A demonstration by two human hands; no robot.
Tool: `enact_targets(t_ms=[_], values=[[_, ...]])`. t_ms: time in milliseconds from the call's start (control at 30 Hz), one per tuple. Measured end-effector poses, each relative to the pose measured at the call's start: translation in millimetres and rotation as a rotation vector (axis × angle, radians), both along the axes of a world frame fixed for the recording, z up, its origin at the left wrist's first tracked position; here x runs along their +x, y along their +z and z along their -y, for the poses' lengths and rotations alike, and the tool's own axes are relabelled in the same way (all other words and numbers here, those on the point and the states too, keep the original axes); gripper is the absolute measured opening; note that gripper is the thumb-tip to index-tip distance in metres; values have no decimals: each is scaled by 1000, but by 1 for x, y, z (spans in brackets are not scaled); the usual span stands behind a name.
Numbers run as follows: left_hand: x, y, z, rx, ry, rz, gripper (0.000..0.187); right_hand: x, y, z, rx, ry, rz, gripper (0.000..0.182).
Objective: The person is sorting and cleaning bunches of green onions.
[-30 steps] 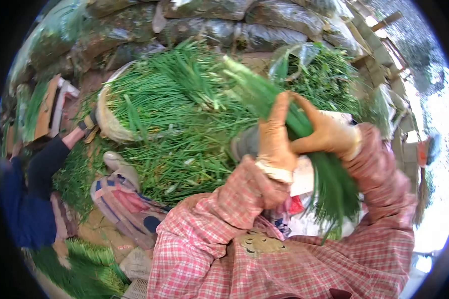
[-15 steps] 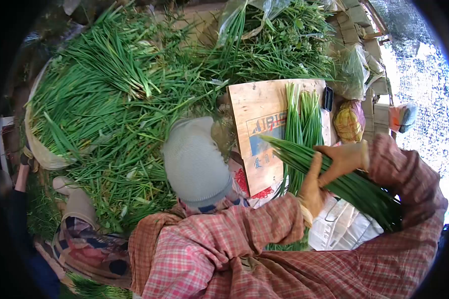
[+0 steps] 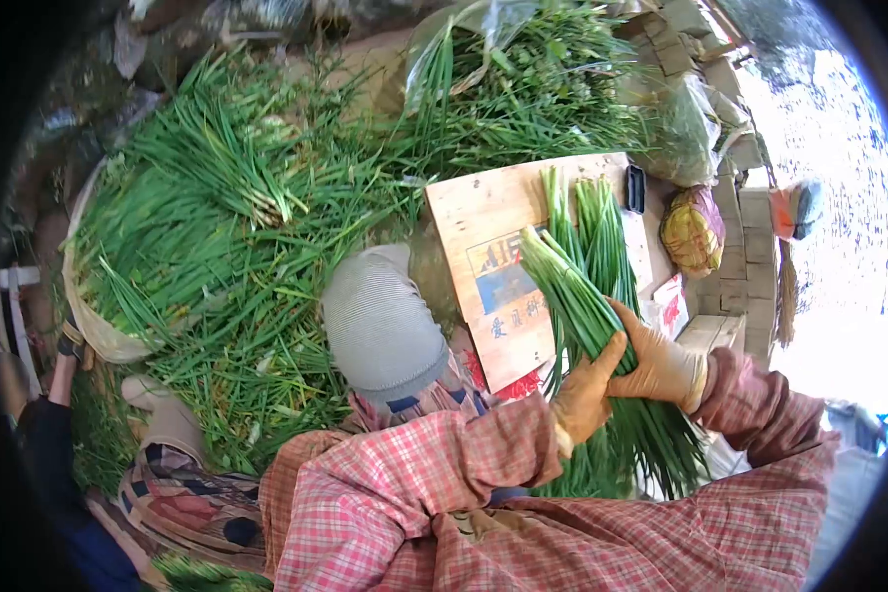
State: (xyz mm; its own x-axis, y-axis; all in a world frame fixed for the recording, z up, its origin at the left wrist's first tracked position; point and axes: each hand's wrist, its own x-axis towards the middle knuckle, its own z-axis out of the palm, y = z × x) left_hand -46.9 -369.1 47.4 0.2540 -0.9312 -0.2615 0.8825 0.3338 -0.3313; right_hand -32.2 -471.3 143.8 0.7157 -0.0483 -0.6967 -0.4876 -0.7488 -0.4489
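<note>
A bunch of garlic chives (image 3: 574, 301) is held at a slant in front of me, its pale cut ends up toward the left and its dark green leaves hanging down to the right. My left hand (image 3: 584, 397), in a tan glove, is wrapped round it from the left side. From the right, my right hand (image 3: 653, 363), gloved alike, also closes on its middle. Behind the held bunch, more chives (image 3: 602, 222) lie on a wooden board (image 3: 483, 212) with printed blue and red marks, white ends toward the far edge.
A large heap of loose chives (image 3: 168, 227) spreads at the left, and another pile (image 3: 553, 94) lies at the back. A small black tray (image 3: 635, 189) rests on the board's far right corner. A bagged yellowish bundle (image 3: 694, 232) stands right of it. My grey-covered knee (image 3: 380, 321) is left of the board.
The bunch has turned so its pale ends now point up-left over the board and its leaves hang lower right. Both hands have shifted their grip, and my right hand has moved lower.
</note>
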Motion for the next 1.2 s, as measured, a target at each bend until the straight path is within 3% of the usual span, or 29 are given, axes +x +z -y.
enact_targets(t_ms=[100,167,233,267,300,333,400,467,600,633,900,933,1000,1067,1100,1200], values=[[10,6,-32,59,51,447,65,-14,11,-32,51,-43,299,90],[36,18,-75,101,31,615,63,-21,9,-53,241,-195,340,91],[67,13,-113,300,259,764,52,-23,-6,-73,469,-239,314,91],[84,22,-138,228,457,825,51,-21,-15,-88,524,-173,339,92],[96,33,-163,371,543,878,78,-20,-23,-103,582,-108,361,92],[106,27,-193,416,596,880,81,-15,-33,-116,608,41,410,93],[111,36,-231,495,645,960,77,-9,-52,-149,810,83,372,92],[103,41,-255,599,659,1001,76,0,-60,-173,836,169,262,90],[86,33,-290,681,633,908,56,-4,-106,-208,1068,185,47,85],[83,30,-296,677,659,837,45,-3,-109,-212,1061,218,-1,80],[75,19,-309,627,703,788,31,14,-103,-204,1141,328,-176,81],[76,19,-309,634,705,794,30,23,-99,-198,980,434,187,78],[76,16,-310,653,708,801,30,45,-81,-196,883,247,452,67],[76,16,-306,713,713,781,29,60,-56,-206,813,-5,484,50],[76,18,-305,734,716,773,29,63,-46,-216,735,4,632,36],[75,21,-303,813,736,753,29,68,-37,-240,586,162,756,31]])
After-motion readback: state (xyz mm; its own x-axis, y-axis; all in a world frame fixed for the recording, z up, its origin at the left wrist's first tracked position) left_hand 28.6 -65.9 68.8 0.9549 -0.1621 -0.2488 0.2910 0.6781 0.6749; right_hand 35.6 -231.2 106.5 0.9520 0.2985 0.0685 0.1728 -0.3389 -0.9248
